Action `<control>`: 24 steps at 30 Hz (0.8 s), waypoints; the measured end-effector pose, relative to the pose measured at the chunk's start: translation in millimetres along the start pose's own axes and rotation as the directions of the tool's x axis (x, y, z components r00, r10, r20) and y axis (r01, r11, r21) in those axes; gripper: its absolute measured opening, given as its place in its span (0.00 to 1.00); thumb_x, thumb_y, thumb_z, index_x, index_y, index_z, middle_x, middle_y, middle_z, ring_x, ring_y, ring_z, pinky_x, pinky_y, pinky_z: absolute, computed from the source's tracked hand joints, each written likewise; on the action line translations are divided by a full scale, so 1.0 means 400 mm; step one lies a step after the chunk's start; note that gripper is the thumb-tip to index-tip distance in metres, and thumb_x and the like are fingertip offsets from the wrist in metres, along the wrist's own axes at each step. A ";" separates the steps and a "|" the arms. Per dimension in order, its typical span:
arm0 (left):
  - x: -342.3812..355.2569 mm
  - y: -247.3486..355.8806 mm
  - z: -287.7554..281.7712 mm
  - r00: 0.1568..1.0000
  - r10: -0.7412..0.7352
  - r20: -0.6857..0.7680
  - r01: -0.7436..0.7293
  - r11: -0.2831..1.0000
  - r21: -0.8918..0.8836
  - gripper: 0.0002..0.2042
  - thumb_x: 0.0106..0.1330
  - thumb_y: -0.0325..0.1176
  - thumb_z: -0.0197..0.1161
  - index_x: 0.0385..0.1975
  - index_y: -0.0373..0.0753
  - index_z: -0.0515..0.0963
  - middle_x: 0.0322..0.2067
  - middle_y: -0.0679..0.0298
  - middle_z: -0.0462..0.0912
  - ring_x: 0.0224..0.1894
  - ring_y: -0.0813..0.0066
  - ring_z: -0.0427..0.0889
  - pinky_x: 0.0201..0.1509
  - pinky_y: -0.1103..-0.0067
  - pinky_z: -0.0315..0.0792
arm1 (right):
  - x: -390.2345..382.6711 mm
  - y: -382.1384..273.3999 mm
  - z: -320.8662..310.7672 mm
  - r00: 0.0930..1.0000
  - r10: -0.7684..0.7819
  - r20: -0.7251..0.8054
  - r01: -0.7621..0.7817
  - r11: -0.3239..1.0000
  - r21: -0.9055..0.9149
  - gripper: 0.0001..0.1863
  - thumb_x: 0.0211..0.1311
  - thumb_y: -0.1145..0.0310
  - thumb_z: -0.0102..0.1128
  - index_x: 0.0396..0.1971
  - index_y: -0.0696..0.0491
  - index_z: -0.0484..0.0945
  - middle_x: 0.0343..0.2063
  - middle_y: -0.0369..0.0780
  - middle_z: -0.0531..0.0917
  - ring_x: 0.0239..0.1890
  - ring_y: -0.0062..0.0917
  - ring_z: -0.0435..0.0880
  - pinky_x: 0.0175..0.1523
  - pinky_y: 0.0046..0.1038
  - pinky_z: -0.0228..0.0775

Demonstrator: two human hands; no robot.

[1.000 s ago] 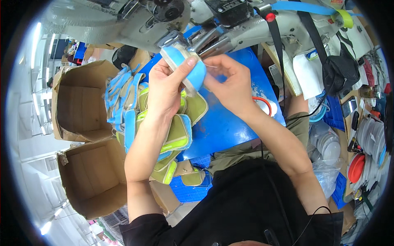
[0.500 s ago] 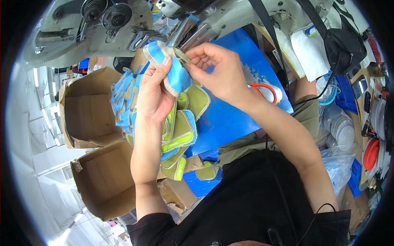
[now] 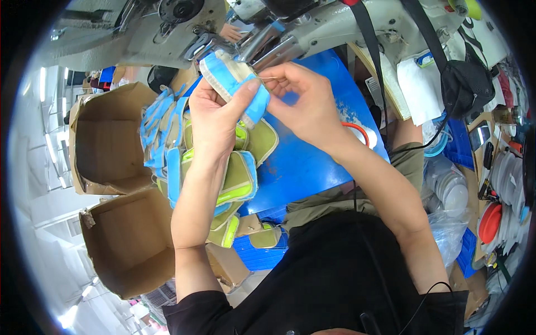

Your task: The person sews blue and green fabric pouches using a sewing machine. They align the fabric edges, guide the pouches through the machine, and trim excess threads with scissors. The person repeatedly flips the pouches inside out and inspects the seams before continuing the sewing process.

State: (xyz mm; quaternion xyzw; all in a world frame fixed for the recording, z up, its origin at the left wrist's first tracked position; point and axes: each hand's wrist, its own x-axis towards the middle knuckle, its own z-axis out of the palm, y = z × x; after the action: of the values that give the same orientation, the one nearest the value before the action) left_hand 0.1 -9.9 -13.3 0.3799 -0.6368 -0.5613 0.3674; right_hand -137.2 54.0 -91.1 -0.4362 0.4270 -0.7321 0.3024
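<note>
My left hand (image 3: 218, 114) is closed on a small fabric piece (image 3: 234, 84) with blue band and pale beige edging, thumb across its front, just below the metal parts of a sewing machine (image 3: 268, 47). My right hand (image 3: 296, 100) has curled fingers pinched at the piece's right edge, on something too small to make out, possibly thread. Below, a pile of blue-and-grey pieces (image 3: 167, 128) and olive, lime-trimmed pieces (image 3: 234, 176) lies on a blue work surface (image 3: 301, 167). An orange-red loop (image 3: 360, 129), perhaps scissor handles, shows beside my right wrist.
Two cardboard boxes (image 3: 109, 145) (image 3: 125, 240) stand at left. A black bag (image 3: 466, 89) and white paper (image 3: 416, 89) are at upper right. Spools (image 3: 494, 220), tools and plastic bags crowd the right side. Another person's hand (image 3: 230, 32) shows behind the machine.
The view has shifted slightly. The piece has turned and moved a little leftward with my hands, and my right fingers have shifted along its edge. Another person's hand has appeared behind the machine.
</note>
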 end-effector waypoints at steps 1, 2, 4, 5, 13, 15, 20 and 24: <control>-0.001 0.001 0.001 1.000 0.000 -0.002 0.000 1.000 0.002 0.13 0.60 0.23 0.75 0.43 0.33 0.81 0.37 0.61 0.88 0.36 0.79 0.87 0.43 0.81 0.82 | 0.000 0.002 0.001 1.000 -0.006 0.000 0.006 1.000 0.006 0.13 0.54 0.74 0.70 0.42 0.56 0.85 0.34 0.40 0.87 0.35 0.22 0.86 0.41 0.25 0.77; -0.002 0.003 0.003 1.000 0.000 -0.003 0.000 1.000 0.004 0.13 0.60 0.23 0.74 0.43 0.33 0.81 0.37 0.61 0.88 0.36 0.79 0.87 0.43 0.81 0.82 | 0.000 0.002 0.001 1.000 0.000 0.004 0.000 1.000 0.001 0.14 0.54 0.74 0.70 0.42 0.56 0.85 0.33 0.40 0.87 0.34 0.21 0.86 0.41 0.24 0.77; -0.002 0.003 0.004 1.000 0.000 -0.002 0.000 1.000 0.008 0.12 0.60 0.23 0.74 0.43 0.33 0.81 0.37 0.62 0.88 0.36 0.79 0.87 0.43 0.80 0.82 | 0.003 -0.001 0.000 1.000 0.007 0.012 -0.007 1.000 -0.009 0.14 0.54 0.74 0.70 0.43 0.56 0.85 0.33 0.39 0.87 0.34 0.21 0.85 0.40 0.24 0.77; -0.002 0.001 0.004 1.000 -0.001 0.001 0.001 1.000 0.011 0.12 0.60 0.23 0.74 0.43 0.33 0.81 0.37 0.62 0.88 0.36 0.79 0.87 0.43 0.80 0.82 | 0.000 -0.004 0.001 1.000 0.027 0.009 -0.027 1.000 -0.004 0.14 0.55 0.75 0.70 0.43 0.57 0.85 0.33 0.39 0.87 0.34 0.20 0.85 0.40 0.23 0.77; 0.018 0.046 0.005 0.996 -0.086 0.013 0.086 0.996 -0.002 0.14 0.61 0.22 0.73 0.44 0.32 0.79 0.38 0.63 0.87 0.38 0.80 0.85 0.44 0.80 0.80 | 0.017 -0.075 -0.007 0.954 0.283 0.094 -0.296 0.938 0.181 0.12 0.59 0.78 0.67 0.44 0.60 0.84 0.32 0.34 0.86 0.34 0.13 0.83 0.40 0.20 0.77; 0.021 0.049 0.004 0.995 -0.101 0.018 0.101 0.994 -0.043 0.15 0.61 0.23 0.73 0.45 0.32 0.78 0.39 0.62 0.87 0.38 0.79 0.86 0.45 0.79 0.80 | 0.027 -0.092 -0.010 0.943 0.313 0.114 -0.328 0.929 0.171 0.13 0.60 0.78 0.67 0.45 0.60 0.84 0.32 0.34 0.86 0.34 0.13 0.82 0.40 0.19 0.76; -0.002 0.034 -0.006 0.984 -0.172 0.051 0.179 0.961 -0.210 0.15 0.64 0.29 0.73 0.47 0.33 0.79 0.41 0.61 0.88 0.41 0.76 0.87 0.49 0.78 0.81 | 0.023 -0.094 -0.029 0.930 0.332 0.155 -0.357 0.917 0.180 0.14 0.59 0.75 0.70 0.44 0.60 0.84 0.31 0.34 0.85 0.33 0.13 0.82 0.39 0.19 0.75; -0.013 0.038 -0.024 0.950 -0.278 0.145 0.313 0.859 -0.406 0.12 0.70 0.34 0.68 0.47 0.34 0.79 0.40 0.62 0.88 0.42 0.74 0.88 0.51 0.75 0.81 | 0.005 -0.084 -0.047 0.941 0.290 0.176 -0.314 0.941 0.127 0.15 0.57 0.70 0.72 0.43 0.60 0.85 0.30 0.36 0.86 0.32 0.16 0.81 0.40 0.22 0.76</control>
State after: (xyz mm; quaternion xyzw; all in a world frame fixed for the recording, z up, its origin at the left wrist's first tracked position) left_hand 9.9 -8.4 2.4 0.3611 -0.4480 -0.7507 0.3246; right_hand -157.2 74.4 -65.2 -0.3963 0.4068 -0.6713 0.4762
